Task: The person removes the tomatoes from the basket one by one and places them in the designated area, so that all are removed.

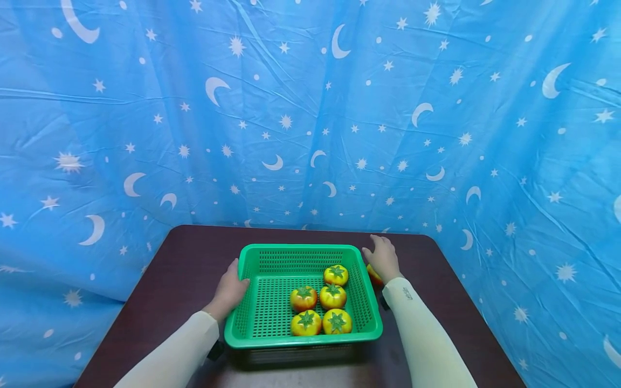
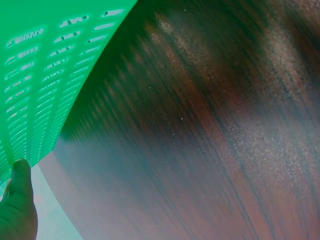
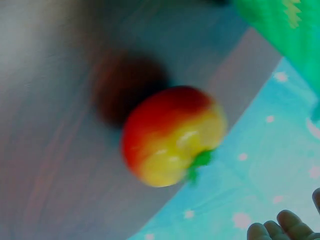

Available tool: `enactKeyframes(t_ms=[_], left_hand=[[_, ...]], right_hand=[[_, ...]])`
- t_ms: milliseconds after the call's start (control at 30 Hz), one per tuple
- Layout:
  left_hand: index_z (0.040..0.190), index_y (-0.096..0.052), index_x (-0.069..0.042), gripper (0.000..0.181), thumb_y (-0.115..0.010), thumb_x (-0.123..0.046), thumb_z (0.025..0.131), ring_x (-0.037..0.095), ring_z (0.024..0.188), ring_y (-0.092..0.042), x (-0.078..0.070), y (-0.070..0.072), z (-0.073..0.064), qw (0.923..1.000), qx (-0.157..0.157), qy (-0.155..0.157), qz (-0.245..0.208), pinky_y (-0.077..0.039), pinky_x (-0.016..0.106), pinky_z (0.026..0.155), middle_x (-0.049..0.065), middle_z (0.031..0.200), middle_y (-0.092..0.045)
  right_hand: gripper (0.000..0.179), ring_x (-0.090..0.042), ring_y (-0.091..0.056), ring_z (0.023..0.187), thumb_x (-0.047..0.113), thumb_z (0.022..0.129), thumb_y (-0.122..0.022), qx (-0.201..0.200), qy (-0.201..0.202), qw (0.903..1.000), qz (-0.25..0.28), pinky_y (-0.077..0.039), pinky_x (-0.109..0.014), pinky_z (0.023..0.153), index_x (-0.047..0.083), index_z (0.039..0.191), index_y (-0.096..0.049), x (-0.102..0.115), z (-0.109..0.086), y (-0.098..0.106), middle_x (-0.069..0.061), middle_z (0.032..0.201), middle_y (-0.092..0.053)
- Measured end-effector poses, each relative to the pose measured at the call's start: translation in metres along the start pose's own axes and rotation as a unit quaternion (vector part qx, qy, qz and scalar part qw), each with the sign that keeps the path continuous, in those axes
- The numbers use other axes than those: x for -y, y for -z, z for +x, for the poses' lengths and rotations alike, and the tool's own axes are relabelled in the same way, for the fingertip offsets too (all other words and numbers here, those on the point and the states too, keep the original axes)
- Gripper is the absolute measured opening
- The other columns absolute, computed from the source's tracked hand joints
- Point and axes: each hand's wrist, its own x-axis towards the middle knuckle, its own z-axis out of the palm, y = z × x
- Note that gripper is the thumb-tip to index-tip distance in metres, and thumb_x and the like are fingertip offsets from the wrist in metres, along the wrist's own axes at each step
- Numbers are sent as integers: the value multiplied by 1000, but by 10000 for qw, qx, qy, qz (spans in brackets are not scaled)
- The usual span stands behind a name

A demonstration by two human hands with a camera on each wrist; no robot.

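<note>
A green plastic basket [image 1: 271, 291] with slotted walls holds several yellow-red tomatoes [image 1: 332, 297] with green star-shaped tops, grouped in its right half. At its left side, my left hand [image 1: 229, 291] grips the rim, the thumb over the edge; the left wrist view shows a finger [image 2: 21, 182] against the outer wall. My right hand [image 1: 384, 260] is by the far right corner, fingers spread and holding nothing. Partly hidden below it, outside the basket, is another tomato [image 3: 172, 137]. In the right wrist view the fingertips [image 3: 287, 227] are apart from this tomato, which looks blurred.
The dark brown table [image 1: 179, 280] surrounds the basket and shines near its front. Behind it and along the right hangs a blue curtain [image 1: 310, 118] with white moons and stars.
</note>
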Motion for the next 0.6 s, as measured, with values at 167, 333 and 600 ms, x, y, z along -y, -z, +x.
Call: enactKeyframes(t_ms=[167,333,600], left_hand=[[150,-2,2,72,-45,-8,95,46,137,-27,1,0,1,10000,16,-19,17,-30,60,108,30,151,-21],[150,-2,3,72,-46,-7,94,47,137,-27,-1,1,-1,10000,-10,-31,2,-29,60,108,31,151,-21],[150,-2,2,72,-46,-8,94,46,137,-27,1,0,0,10000,-27,10,18,-30,60,108,30,151,-21]], right_hand=[[55,-38,-31,137,32,95,-54,89,301,9993,184,-33,-56,109,10,143,-39,18,2,2,-18,148,-36],[55,-37,-30,138,33,95,-55,147,510,9984,205,-34,-55,109,10,143,-40,32,3,3,-17,148,-37],[55,-34,-33,137,32,94,-56,378,773,9957,355,-37,-53,107,12,143,-40,50,3,3,-14,147,-39]])
